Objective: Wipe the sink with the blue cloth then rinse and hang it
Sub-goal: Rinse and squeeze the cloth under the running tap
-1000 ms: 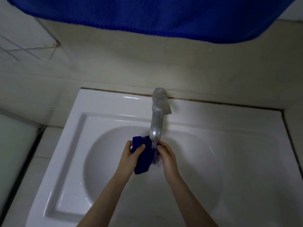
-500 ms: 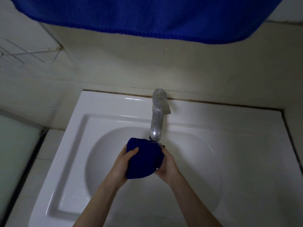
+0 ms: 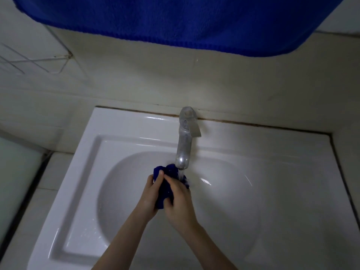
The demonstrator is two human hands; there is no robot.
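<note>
A small blue cloth (image 3: 166,185) is bunched up between my two hands over the bowl of the white sink (image 3: 243,201). My left hand (image 3: 151,193) grips it from the left, thumb on top. My right hand (image 3: 180,199) wraps over it from the right. Water runs from the metal tap (image 3: 185,141) onto the cloth's upper right part. Most of the cloth is hidden by my fingers.
A large blue towel (image 3: 175,22) hangs across the top of the view, above the tap. A white wire rack (image 3: 39,61) is fixed to the tiled wall at the left. A counter edge (image 3: 44,172) runs along the sink's left side.
The cloth, held spread and rounded half a second ago, is now squeezed into a tighter bunch. My right hand has come over the top of it, closer to my left.
</note>
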